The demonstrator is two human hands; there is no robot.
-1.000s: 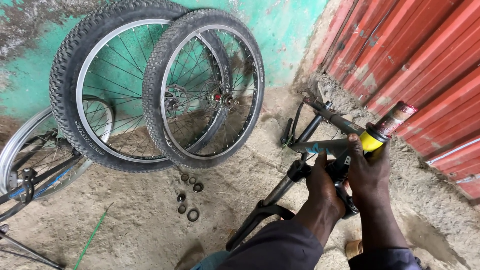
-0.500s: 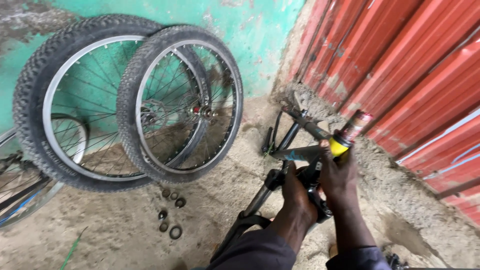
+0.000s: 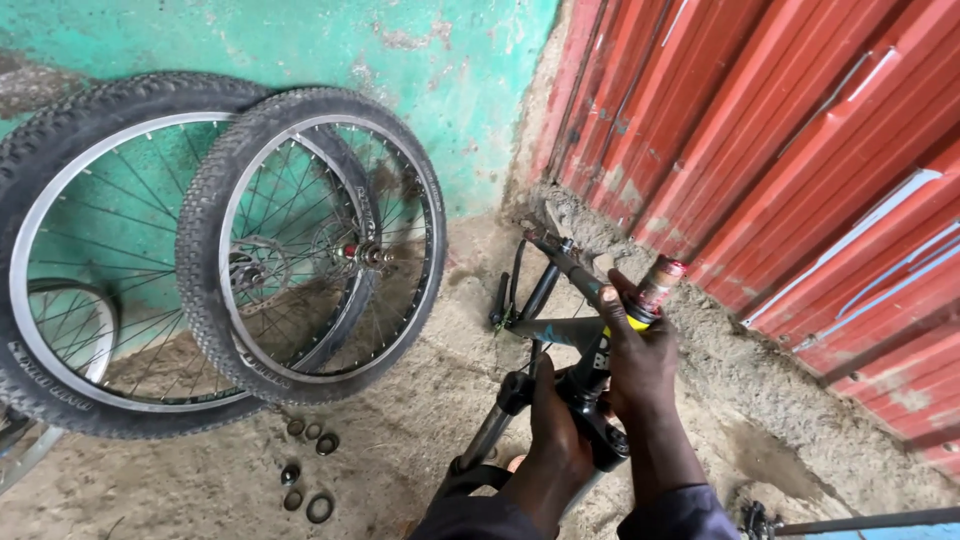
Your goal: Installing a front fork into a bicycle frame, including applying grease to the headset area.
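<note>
Gripped in both hands is a dark bicycle frame (image 3: 560,330) with its suspension fork (image 3: 490,440), held above the dirt floor (image 3: 200,480) near the corner where a green wall (image 3: 330,50) meets a red corrugated metal wall (image 3: 780,150). The right hand (image 3: 640,365) is clenched around the top of the head tube, just below a yellow band and a rust-coloured steerer end (image 3: 658,282) that sticks up past the fingers. The left hand (image 3: 558,430) is closed on the lower part of the head tube, at the fork crown; what lies under its palm is hidden. The fork's lower legs are cut off behind the sleeves at the bottom edge, and the rear of the frame is hard to make out against the rubble by the wall. The frame thus runs from the grip away toward the corner, with the fork slanting down and to the left of the hands.

Two knobby-tyred wheels (image 3: 310,240) are leaned against the green wall, well apart from the hands, the left one partly cut off. Several small dark rings (image 3: 305,470) are scattered on the ground below them.
</note>
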